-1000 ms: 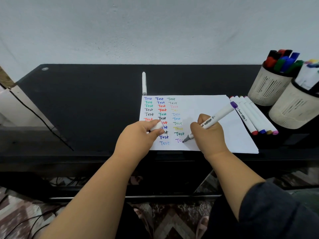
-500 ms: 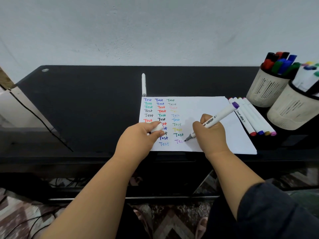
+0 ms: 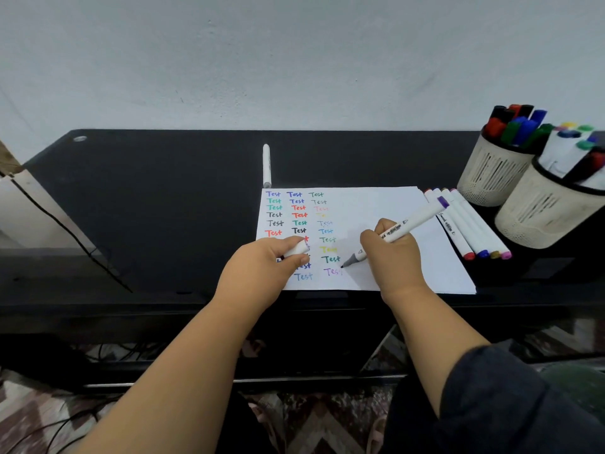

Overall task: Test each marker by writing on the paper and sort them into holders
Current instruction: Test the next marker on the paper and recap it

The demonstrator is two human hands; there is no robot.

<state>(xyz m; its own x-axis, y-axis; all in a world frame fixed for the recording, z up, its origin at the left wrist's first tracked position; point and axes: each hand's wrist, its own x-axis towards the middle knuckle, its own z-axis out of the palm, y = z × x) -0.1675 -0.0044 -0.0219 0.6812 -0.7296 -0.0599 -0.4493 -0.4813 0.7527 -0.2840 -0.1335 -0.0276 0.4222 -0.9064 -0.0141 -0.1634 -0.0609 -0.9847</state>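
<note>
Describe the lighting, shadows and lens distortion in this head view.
Head view: soft, even light; the right hand casts a faint shadow on the paper; wide-angle lens bows the black table edge and tilts the holders outward; no strong glare.

Holders [image 3: 497,172] right of paper [image 3: 386,204] (markers [image 3: 471,224] between)

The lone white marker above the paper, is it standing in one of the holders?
No, the lone white marker lies flat on the black table, just past the top edge of the paper, far from both holders.
</note>
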